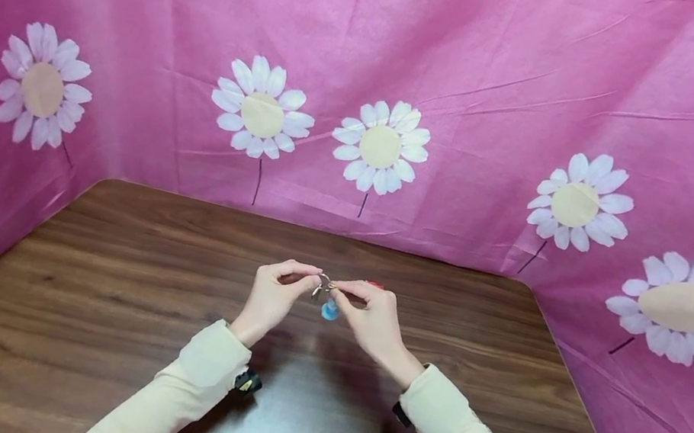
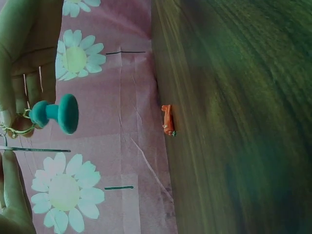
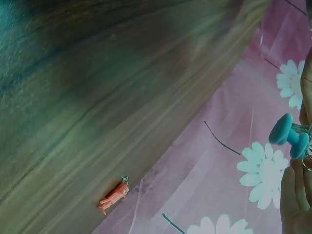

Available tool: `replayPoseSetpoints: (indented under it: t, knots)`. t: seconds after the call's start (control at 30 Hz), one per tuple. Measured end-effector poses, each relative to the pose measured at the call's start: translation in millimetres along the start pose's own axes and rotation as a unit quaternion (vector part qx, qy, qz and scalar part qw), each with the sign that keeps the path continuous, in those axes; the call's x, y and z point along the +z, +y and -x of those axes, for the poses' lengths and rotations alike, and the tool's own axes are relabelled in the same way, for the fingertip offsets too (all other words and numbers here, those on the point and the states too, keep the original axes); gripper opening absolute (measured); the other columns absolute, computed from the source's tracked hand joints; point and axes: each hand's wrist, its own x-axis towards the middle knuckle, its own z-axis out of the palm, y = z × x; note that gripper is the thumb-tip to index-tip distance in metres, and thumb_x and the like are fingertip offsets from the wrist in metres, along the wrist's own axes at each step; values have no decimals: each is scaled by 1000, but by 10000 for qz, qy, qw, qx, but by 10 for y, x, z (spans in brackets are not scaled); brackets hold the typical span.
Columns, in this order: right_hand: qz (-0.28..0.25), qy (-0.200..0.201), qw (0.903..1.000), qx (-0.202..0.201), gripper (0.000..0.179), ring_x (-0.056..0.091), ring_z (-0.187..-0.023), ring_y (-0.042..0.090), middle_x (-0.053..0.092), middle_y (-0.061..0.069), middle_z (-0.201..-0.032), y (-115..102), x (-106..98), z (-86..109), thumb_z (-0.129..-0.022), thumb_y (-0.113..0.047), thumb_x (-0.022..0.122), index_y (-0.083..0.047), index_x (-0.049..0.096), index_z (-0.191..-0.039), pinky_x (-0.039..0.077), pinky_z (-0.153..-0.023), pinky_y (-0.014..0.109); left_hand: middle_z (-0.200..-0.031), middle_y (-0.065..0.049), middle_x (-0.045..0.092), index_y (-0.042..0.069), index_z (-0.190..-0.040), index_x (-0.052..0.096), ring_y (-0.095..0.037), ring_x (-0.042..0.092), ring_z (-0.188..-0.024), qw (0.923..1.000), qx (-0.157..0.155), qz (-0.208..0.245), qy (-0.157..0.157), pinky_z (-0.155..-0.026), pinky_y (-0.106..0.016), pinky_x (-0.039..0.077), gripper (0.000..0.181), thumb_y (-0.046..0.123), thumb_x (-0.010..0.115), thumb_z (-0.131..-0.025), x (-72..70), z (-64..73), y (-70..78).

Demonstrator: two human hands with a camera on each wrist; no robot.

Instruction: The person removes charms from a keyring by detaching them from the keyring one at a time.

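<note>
My left hand (image 1: pixel 273 296) pinches one side of a metal key ring (image 1: pixel 325 277) between thumb and fingertips. From the other side, my right hand (image 1: pixel 374 318) pinches the ring's metal parts. A blue, spool-shaped charm (image 1: pixel 330 310) hangs below the fingertips; in the left wrist view this charm (image 2: pixel 67 114) shows two rounded ends and a narrow waist on gold-coloured links (image 2: pixel 19 130). A thin metal piece (image 2: pixel 44 150) stands out by the left fingers, seen edge-on. Both hands are raised above the table, and the fingertips partly hide the ring.
A small orange-red figure (image 2: pixel 167 120) lies on the brown wooden table (image 1: pixel 135 272) near its far edge, mostly hidden behind my right hand in the head view. Pink cloth (image 1: pixel 487 55) with white daisies hangs around the table's back and sides.
</note>
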Motion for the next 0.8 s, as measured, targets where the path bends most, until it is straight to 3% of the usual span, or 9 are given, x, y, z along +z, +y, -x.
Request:
replayPoseSetpoints:
  t: [0.1, 0.2, 0.3, 0.5, 0.63, 0.8]
  knots:
    - [-421, -211, 9971, 598, 11, 66, -77, 9, 72, 2, -85, -28, -8, -1, -80, -9, 68, -10, 73, -91, 52, -69, 22, -93, -20, 67, -5, -97, 68, -1, 63, -77, 10000, -62, -16, -44, -70, -17, 51, 18, 1, 67, -80, -22, -25, -135]
    - [-958, -476, 9872, 1185, 12, 65, -76, 8, 71, 6, -87, -50, -29, -14, -82, -11, 67, -8, 71, -93, 52, -69, 20, -93, -17, 68, -4, -97, 69, -2, 63, -78, 9998, -91, -121, -130, -70, -19, 52, 19, 4, 68, -80, -25, -22, -139]
    - [-1306, -698, 9789, 1405, 15, 66, -77, 11, 71, 11, -89, -110, -77, -37, -83, -9, 66, -4, 69, -96, 52, -70, 21, -94, -17, 68, -4, -98, 68, -2, 63, -76, 9996, -70, -159, -237, -70, -20, 53, 20, 6, 68, -80, -19, -26, -124]
    - [-1130, -913, 9834, 1088, 13, 64, -80, 16, 68, 13, -86, -260, -166, -50, -83, -3, 64, 0, 69, -95, 53, -73, 24, -97, -20, 67, -5, -101, 67, -2, 63, -76, 9992, -177, -125, -349, -70, -21, 53, 22, 5, 68, -81, -17, 0, -125]
    - [-781, -1085, 9873, 862, 10, 60, -75, 6, 65, 5, -83, -121, -112, -31, -83, -7, 65, -5, 70, -92, 52, -71, 21, -96, -19, 68, -4, -100, 68, -3, 64, -76, 9990, -279, -132, -331, -70, -21, 53, 21, 5, 68, -81, -29, 20, -143]
    - [-267, -1054, 9940, 87, 9, 56, -70, 2, 60, -3, -79, 34, -87, -30, -83, -11, 66, -11, 69, -92, 51, -67, 19, -95, -19, 68, -4, -99, 68, -4, 65, -77, 9987, -203, -166, -441, -72, -25, 54, 21, 6, 67, -81, -30, 18, -143]
